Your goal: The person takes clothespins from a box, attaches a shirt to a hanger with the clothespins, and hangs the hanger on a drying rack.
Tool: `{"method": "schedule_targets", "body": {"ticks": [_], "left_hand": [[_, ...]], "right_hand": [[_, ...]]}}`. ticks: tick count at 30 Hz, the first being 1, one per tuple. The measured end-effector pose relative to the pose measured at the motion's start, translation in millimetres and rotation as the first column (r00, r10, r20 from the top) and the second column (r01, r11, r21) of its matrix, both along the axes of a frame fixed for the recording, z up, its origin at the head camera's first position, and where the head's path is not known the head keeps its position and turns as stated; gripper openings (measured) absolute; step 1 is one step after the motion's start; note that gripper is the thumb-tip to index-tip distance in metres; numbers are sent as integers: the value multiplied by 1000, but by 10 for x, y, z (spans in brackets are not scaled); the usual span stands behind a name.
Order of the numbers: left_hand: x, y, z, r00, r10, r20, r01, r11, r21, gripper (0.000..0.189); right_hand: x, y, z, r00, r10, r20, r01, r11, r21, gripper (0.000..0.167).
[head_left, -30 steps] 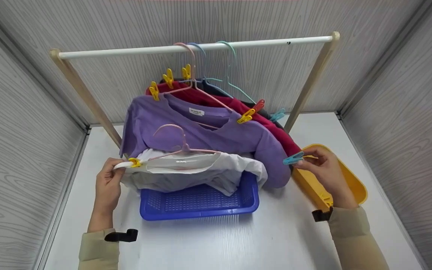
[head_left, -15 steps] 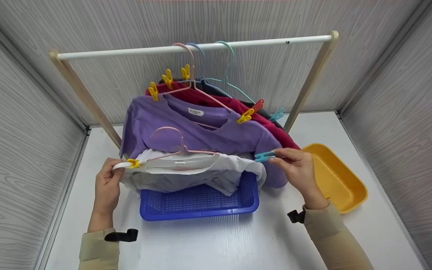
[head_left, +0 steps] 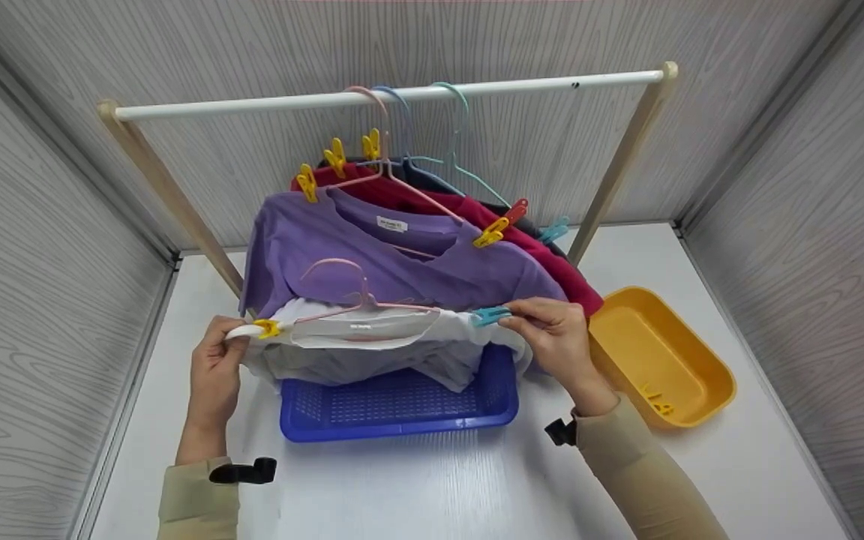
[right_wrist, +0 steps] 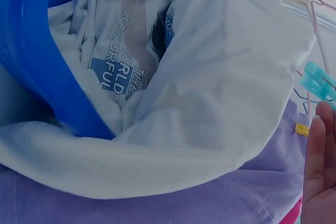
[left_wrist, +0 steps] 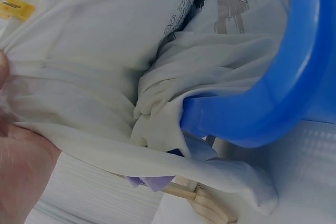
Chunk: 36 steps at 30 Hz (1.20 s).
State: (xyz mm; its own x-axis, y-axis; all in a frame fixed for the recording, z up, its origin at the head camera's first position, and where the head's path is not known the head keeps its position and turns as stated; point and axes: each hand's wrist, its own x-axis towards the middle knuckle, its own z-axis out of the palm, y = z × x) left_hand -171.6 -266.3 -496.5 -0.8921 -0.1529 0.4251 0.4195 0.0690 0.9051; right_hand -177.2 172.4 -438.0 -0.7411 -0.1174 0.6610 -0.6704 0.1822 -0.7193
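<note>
A white printed shirt [head_left: 372,364] lies over the blue basket [head_left: 402,429], with a pink hanger [head_left: 365,289] inside its neck. My left hand [head_left: 216,367] grips the shirt at its left shoulder, beside a yellow clothespin [head_left: 268,328] clipped there. Between thumb and fingers my right hand [head_left: 558,341] pinches a light blue clothespin [head_left: 489,316], whose tip overlaps the shirt's right shoulder by the hanger's end. In the right wrist view the blue clothespin [right_wrist: 318,81] sits at the fingertips, beside the white cloth [right_wrist: 210,77].
Behind, a rack with a white bar [head_left: 537,88] carries a purple sweater [head_left: 402,262], a red garment [head_left: 578,289] and a dark one, held with several clothespins. On the right stands a yellow tray [head_left: 672,352] with a few yellow clothespins [head_left: 658,401] in it.
My right hand has moved left from above the yellow tray to the shirt's right shoulder, carrying the blue clothespin. My left hand stays on the left shoulder.
</note>
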Motion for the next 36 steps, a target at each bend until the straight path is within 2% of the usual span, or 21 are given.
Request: {"method": "schedule_targets", "body": {"ticks": [4, 7, 13, 20, 26, 32, 34, 36], "left_hand": [[2, 1, -2, 1000, -6, -14, 6, 1000, 3, 10], [-1, 0, -11, 999, -19, -28, 20, 1000, 11, 9], [-9, 4, -11, 999, -30, -37, 31, 999, 23, 8], [5, -1, -1, 998, -60, -10, 60, 996, 61, 10], [8, -10, -10, 996, -81, -36, 84, 992, 89, 9], [-3, -18, -34, 996, -77, -49, 81, 993, 83, 9], [-4, -18, -40, 996, -76, -45, 79, 993, 84, 9], [-5, -20, -45, 996, -75, -37, 78, 993, 85, 9]], "right_hand": [[63, -84, 135, 1000, 1, -12, -1, 1000, 29, 13], [76, -107, 155, 1000, -13, 0, 13, 998, 54, 12], [83, -146, 153, 999, -48, 9, 47, 995, 87, 11], [44, -168, 81, 999, 3, 38, -6, 996, 90, 11], [-56, -83, -164, 994, 13, 108, -31, 985, 168, 21], [-36, 12, -175, 987, 56, 150, -93, 963, 254, 45], [-26, 40, -183, 986, 48, 159, -93, 953, 290, 53], [-23, 66, -200, 989, 31, 144, -78, 941, 329, 53]]}}
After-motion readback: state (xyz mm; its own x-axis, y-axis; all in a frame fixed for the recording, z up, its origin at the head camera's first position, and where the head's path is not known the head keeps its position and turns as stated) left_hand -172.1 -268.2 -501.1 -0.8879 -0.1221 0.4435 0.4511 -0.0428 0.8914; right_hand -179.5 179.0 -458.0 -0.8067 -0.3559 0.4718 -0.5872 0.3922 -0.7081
